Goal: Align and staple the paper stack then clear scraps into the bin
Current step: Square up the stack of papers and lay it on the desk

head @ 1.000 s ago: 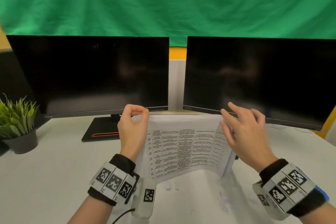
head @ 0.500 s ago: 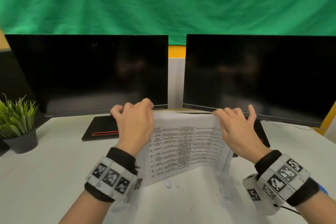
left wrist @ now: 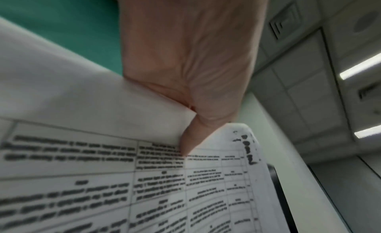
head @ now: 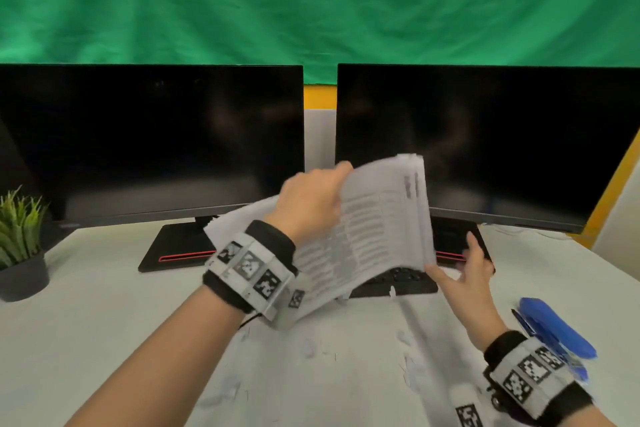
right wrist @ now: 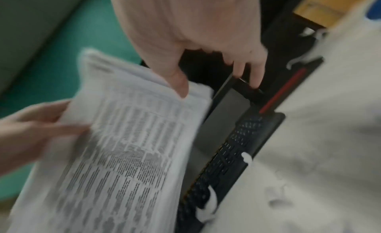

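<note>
The paper stack (head: 374, 229) sits at the centre of the head view, lifted off the white desk (head: 104, 340) and tilted, its printed table facing the camera and its far edge raised in front of the gap between the two monitors. The sheets bow, and the right-hand edge fans slightly. The left hand (head: 308, 204) holds the stack at its upper left: in the left wrist view the thumb lies on the printed face while the other fingers are hidden behind the sheets, pinching the stack (left wrist: 144, 179) between them. The right hand (head: 464, 277) is at the lower right of the stack with fingers straight and spread; in the right wrist view its thumb tip touches the stack (right wrist: 128, 147) near a corner, and the other fingers point down toward the dark monitor base, gripping nothing.

Just below the stack lies a black keyboard (head: 398, 282), with a few white paper scraps (head: 391, 291) on and beside it. More scraps are scattered over the desk in the lower middle of the frame. A blue stapler (head: 554, 326) lies at lower right, beside the right wrist. The left monitor (head: 149, 139) and right monitor (head: 485, 142) stand dark behind, under a green backdrop (head: 311, 0). A potted plant (head: 20, 243) stands at the left edge.
</note>
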The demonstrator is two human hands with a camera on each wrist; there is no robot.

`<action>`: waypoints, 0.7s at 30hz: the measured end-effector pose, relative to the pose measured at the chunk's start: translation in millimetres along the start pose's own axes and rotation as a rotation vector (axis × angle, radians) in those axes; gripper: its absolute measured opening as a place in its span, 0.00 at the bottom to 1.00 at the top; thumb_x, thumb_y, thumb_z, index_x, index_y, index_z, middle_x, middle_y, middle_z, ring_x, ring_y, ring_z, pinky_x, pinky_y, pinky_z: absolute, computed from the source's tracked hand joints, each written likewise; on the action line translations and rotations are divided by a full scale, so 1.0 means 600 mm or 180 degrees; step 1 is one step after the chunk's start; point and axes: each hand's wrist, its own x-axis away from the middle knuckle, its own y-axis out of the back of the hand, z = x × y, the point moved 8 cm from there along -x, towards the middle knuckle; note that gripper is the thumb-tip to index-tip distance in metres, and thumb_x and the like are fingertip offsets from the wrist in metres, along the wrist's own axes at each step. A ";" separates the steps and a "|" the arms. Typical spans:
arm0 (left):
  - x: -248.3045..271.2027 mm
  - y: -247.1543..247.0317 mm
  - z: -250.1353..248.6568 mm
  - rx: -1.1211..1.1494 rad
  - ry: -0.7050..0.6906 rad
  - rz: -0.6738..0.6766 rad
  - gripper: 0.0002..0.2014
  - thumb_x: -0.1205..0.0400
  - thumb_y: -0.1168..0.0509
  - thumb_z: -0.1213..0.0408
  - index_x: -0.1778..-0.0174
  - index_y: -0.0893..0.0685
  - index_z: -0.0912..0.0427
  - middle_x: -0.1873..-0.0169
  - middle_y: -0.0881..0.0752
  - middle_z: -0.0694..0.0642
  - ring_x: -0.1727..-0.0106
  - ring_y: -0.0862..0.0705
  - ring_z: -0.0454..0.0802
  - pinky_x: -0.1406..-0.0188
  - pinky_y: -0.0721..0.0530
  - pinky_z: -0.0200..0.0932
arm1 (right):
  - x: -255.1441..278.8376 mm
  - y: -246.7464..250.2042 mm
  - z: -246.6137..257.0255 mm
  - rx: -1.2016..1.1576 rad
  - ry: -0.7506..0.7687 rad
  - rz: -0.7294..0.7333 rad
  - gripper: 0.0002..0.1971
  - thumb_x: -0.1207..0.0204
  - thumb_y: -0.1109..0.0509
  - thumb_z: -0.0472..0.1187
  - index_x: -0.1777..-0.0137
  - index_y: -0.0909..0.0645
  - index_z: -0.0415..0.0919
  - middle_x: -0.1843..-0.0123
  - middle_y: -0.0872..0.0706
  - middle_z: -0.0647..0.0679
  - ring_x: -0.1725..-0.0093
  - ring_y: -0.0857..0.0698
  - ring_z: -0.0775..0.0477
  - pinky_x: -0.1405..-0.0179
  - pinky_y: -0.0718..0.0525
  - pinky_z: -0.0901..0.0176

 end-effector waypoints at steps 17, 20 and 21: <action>0.142 -0.071 0.107 0.2899 0.1954 -0.1637 0.09 0.14 0.42 0.65 0.40 0.32 0.53 0.45 0.18 0.49 0.51 0.16 0.40 0.66 0.18 0.29 | 0.014 -0.110 0.128 -0.1647 0.0078 0.0962 0.14 0.19 0.37 0.42 0.36 0.19 0.46 0.42 0.10 0.47 0.45 0.10 0.46 0.44 0.13 0.46; 0.155 -0.097 0.099 0.2867 0.1957 -0.1582 0.08 0.13 0.44 0.65 0.43 0.35 0.49 0.44 0.18 0.49 0.53 0.16 0.37 0.70 0.18 0.24 | 0.025 -0.122 0.106 -0.1645 0.0011 0.0832 0.14 0.20 0.36 0.41 0.36 0.18 0.45 0.42 0.10 0.46 0.45 0.10 0.46 0.43 0.13 0.45; 0.158 -0.104 0.097 0.2883 0.1951 -0.1549 0.08 0.14 0.44 0.64 0.43 0.35 0.49 0.44 0.18 0.51 0.52 0.15 0.38 0.70 0.18 0.22 | 0.028 -0.128 0.102 -0.1663 -0.0008 0.0855 0.14 0.21 0.35 0.41 0.37 0.18 0.46 0.42 0.10 0.46 0.45 0.10 0.47 0.45 0.13 0.47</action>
